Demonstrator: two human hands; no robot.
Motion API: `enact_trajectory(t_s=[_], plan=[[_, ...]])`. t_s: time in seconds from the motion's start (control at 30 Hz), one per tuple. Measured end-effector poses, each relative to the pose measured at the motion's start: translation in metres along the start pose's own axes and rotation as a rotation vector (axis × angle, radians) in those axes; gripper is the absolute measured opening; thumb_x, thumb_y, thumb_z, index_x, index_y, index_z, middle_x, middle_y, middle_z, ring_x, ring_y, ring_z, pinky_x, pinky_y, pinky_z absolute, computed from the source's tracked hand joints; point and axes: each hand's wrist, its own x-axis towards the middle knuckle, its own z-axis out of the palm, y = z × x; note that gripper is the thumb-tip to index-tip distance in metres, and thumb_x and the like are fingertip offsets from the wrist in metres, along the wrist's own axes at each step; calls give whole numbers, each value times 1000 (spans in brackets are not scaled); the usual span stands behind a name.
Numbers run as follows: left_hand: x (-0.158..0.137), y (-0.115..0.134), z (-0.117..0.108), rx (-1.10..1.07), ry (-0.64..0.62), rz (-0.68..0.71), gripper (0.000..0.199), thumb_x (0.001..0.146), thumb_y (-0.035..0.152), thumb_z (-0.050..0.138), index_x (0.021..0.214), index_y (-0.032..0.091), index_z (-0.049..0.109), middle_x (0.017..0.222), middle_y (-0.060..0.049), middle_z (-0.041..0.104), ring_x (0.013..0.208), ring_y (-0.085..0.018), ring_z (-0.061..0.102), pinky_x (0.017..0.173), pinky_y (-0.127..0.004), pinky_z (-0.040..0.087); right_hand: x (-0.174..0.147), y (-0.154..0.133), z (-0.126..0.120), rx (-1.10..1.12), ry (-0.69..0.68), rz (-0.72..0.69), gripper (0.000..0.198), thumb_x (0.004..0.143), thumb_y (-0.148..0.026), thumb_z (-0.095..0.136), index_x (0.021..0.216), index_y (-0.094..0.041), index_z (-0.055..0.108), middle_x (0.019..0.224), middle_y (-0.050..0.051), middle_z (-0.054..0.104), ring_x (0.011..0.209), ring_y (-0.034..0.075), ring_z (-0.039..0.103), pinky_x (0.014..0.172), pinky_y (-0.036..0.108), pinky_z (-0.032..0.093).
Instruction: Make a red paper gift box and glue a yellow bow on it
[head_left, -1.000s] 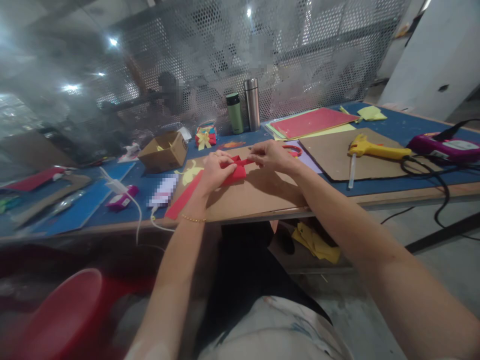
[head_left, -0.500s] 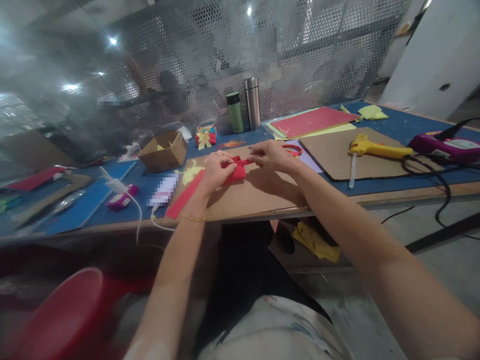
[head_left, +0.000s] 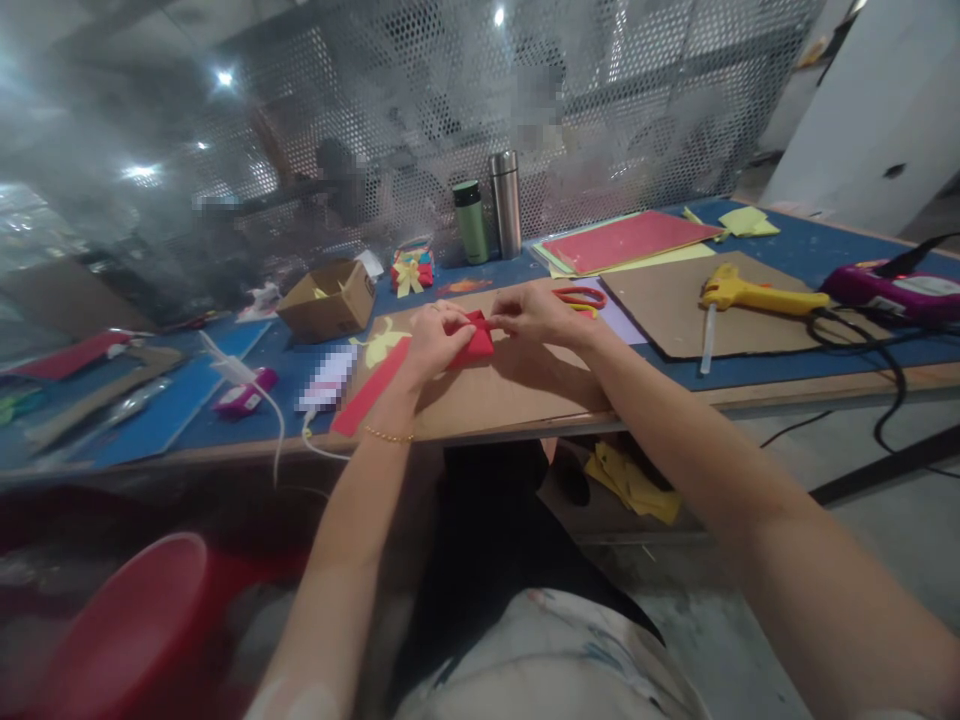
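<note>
A small folded piece of red paper [head_left: 478,346] lies over the brown cardboard sheet [head_left: 517,395], between my two hands. My left hand [head_left: 437,340] grips its left side, thumb on top and fingers curled behind. At its right edge my right hand [head_left: 529,312] pinches the red paper between thumb and fingertips. A long red paper strip [head_left: 373,388] runs out beside my left wrist. Yellow cut-paper pieces [head_left: 384,345] lie left of my left hand. Scissors with red and yellow handles [head_left: 585,298] rest just beyond my right hand, their blades hidden.
A yellow glue gun [head_left: 765,297] lies on another cardboard sheet [head_left: 675,335] at right, its black cord trailing off the edge. Behind stand a green bottle [head_left: 471,225], a steel flask [head_left: 506,205] and a cardboard box [head_left: 330,312]. A white cable [head_left: 279,440] hangs over the table's front edge.
My right fingers have closed in toward the red paper; the strip stretched between the hands now looks folded down against it. More of the scissor handles shows. My left hand has stayed nearly still.
</note>
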Motion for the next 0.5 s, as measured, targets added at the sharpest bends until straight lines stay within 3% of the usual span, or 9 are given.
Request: enact_trajectory(t_s=[0.23,0.5], plan=[[1,1,3,-16,13,1,14,88,27,76,75,25,77,113,-6,78,112,-29,66,113,-57,47,-2,-3,-2,11,-54,-30,29,89,-39,69,68,-19,64,61,-2,57,63,13,48,63,29,36],[-2,3,5,-53,51,10,18,91,21,70,75,25,75,111,-6,78,113,-28,67,113,-56,49,-1,-3,1,73,-65,-32,32,89,-38,69,64,-20,60,60,-2,57,61,12,47,60,28,35]])
